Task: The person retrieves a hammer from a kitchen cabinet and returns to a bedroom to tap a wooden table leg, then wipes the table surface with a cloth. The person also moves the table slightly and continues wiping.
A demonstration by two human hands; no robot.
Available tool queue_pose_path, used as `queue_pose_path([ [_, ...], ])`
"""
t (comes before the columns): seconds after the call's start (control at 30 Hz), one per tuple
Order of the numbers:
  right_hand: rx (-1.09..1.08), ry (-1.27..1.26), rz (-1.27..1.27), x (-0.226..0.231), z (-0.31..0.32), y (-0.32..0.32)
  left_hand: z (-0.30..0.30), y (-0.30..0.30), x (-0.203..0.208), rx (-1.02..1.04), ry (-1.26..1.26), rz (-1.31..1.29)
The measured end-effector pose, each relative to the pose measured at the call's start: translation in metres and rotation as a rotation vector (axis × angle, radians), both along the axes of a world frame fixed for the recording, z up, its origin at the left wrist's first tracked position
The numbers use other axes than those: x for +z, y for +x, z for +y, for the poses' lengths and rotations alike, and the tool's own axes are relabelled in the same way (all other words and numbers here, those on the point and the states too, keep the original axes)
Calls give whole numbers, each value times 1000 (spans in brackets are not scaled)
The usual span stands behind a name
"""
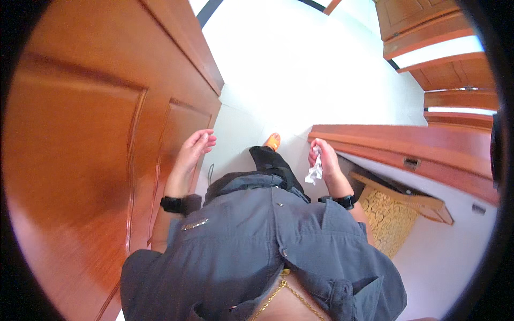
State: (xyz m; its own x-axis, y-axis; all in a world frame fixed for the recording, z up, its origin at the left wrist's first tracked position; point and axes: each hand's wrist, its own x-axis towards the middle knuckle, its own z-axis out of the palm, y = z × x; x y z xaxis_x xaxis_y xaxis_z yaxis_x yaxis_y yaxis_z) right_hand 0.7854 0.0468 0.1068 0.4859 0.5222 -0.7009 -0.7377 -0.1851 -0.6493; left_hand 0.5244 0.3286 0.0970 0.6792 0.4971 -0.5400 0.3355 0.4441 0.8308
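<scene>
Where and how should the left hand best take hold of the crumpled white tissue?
Probably best: pinch the loose end of the crumpled white tissue, lowest in the picture, with the left hand, coming from the left. That end sticks out uncovered, while the right hand grips the upper part and blocks the right side.

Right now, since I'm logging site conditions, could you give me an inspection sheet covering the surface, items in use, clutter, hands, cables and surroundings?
Surface: pale tiled floor, washed out by glare farther off.
Job's things: crumpled white wad, perhaps tissue.
Clutter: yellow patterned panel with a wooden edge, at right.
Hands: left hand loosely curled, nothing seen in it; right hand holds the wad.
Cables: nothing seen for certain; one thin dark loop, nature unclear.
Surroundings: brown wooden door at left.
</scene>
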Motion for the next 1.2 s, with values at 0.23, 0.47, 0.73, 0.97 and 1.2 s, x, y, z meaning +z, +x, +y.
queue_pose_path([
  [0.23,19,17,-178,44,130,156,24,199,41,-410,26,-114],
  [0.47,18,314,-656,81,274,228,43,397,87,49,-733,-340],
  [0.73,691,-98,-2106,112,397,401,199,575,125,214,-931,-427],
  [0.97,772,195,-1932,106,519,512,337,661,110,220,-525,-388],
  [1.2,800,359,-1670,100,702,654,537,664,94,724,-267,-230],
])
